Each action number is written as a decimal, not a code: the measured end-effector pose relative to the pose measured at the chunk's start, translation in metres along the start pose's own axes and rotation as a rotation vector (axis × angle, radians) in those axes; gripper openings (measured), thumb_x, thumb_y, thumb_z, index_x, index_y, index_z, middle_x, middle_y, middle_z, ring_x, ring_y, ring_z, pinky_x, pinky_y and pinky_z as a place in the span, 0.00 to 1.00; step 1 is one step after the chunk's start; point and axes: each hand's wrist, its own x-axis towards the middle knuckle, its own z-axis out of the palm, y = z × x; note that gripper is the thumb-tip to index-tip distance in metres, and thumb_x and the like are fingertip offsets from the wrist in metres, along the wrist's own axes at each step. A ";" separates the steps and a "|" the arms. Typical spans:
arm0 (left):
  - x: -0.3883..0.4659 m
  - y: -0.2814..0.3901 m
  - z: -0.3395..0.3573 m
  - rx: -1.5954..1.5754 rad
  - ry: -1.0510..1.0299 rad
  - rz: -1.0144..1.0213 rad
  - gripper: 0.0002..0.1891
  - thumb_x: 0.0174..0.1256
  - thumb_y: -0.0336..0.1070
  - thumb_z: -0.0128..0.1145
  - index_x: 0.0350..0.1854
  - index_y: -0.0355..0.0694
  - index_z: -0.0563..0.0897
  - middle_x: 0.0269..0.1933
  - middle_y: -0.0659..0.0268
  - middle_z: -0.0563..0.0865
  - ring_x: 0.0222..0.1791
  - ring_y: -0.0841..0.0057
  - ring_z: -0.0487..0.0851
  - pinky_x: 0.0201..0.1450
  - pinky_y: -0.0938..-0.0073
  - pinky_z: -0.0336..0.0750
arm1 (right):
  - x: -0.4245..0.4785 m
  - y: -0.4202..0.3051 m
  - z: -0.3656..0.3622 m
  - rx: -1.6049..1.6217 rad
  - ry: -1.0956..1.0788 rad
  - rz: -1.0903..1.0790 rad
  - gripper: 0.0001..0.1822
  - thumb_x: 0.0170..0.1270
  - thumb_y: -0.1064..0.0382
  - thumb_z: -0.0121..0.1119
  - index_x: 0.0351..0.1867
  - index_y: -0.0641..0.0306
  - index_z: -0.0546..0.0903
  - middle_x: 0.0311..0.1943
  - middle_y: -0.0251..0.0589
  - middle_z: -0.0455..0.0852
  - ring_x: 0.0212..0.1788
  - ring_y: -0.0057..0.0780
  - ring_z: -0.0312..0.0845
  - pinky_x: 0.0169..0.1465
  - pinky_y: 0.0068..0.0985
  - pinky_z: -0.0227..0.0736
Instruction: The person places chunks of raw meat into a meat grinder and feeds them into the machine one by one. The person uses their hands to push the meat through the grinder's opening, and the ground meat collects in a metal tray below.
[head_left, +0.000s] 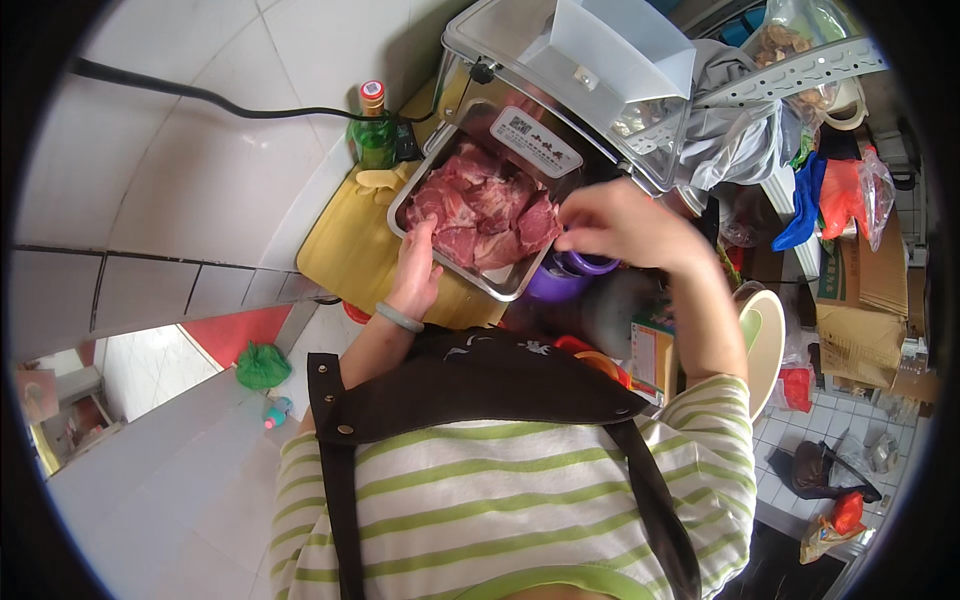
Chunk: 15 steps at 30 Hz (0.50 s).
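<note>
Several chunks of raw red meat (487, 206) lie in a rectangular metal tray (501, 289), which rests partly on a yellow-brown board (352, 259) and against a machine with a clear cover (510, 37). My left hand (421, 266) is at the tray's near left edge, its thumb over the rim beside the meat. My right hand (619, 225), slightly blurred, is bent over the tray's right edge, above a purple container (562, 277). Its fingertips are partly hidden, and whether they hold anything is unclear. A label with writing (536, 140) is on the machine's front.
A green glass bottle (373, 135) stands behind the board, near a pale glove (381, 180). A black cable (247, 112) runs along the tiled wall to the machine. At the right are a perforated metal bar (795, 73), plastic bags, a cardboard box (862, 330) and a cream basin (772, 352).
</note>
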 end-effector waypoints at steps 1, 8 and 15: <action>0.002 -0.001 0.002 -0.001 -0.021 -0.004 0.29 0.52 0.58 0.58 0.53 0.49 0.66 0.60 0.72 0.66 0.60 0.77 0.60 0.59 0.60 0.52 | 0.005 0.028 0.027 -0.036 -0.043 0.030 0.13 0.52 0.58 0.62 0.34 0.64 0.81 0.28 0.46 0.84 0.35 0.41 0.81 0.41 0.32 0.73; 0.003 0.000 0.003 -0.018 0.012 0.020 0.26 0.52 0.56 0.59 0.50 0.50 0.67 0.56 0.72 0.68 0.58 0.77 0.61 0.57 0.60 0.54 | 0.042 0.145 0.174 -0.541 0.300 0.447 0.50 0.43 0.43 0.67 0.62 0.72 0.58 0.55 0.56 0.69 0.59 0.52 0.63 0.59 0.41 0.62; 0.007 -0.006 0.003 -0.038 0.036 0.039 0.24 0.56 0.51 0.57 0.53 0.48 0.71 0.55 0.71 0.71 0.52 0.74 0.66 0.62 0.54 0.53 | 0.052 0.174 0.187 -0.548 0.468 0.344 0.45 0.43 0.49 0.66 0.61 0.67 0.60 0.51 0.53 0.73 0.54 0.48 0.69 0.53 0.40 0.64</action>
